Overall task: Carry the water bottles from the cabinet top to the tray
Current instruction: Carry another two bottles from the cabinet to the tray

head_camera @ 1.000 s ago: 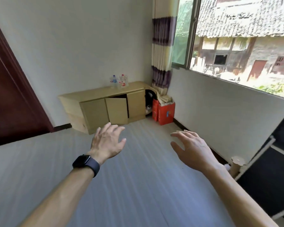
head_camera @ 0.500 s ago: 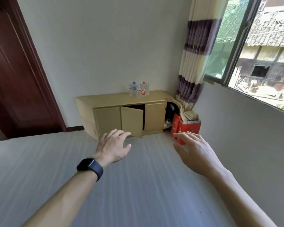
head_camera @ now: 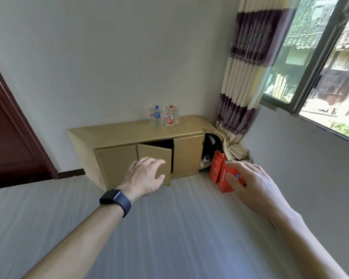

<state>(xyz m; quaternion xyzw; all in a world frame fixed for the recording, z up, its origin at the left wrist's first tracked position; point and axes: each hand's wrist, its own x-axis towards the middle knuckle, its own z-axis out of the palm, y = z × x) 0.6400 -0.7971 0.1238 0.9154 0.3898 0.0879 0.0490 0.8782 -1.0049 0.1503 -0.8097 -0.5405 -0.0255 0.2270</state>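
Several clear water bottles (head_camera: 164, 117) with blue and red caps stand close together on the top of a low tan cabinet (head_camera: 117, 131) against the far wall. Its middle door hangs ajar. My left hand (head_camera: 145, 177), a dark watch on its wrist, is stretched out in front of me with fingers apart, holding nothing. My right hand (head_camera: 249, 183) is held out the same way, open and empty. Both hands are well short of the cabinet. No tray is in view.
Red boxes (head_camera: 220, 171) stand on the floor right of the cabinet, below a striped curtain (head_camera: 244, 73). A dark wooden door (head_camera: 6, 137) is at the left, a window (head_camera: 318, 63) at the right. Grey floor lies between me and the cabinet.
The view has swung left and closed in on the cabinet, which now looks larger. Both hands stay open and outstretched.
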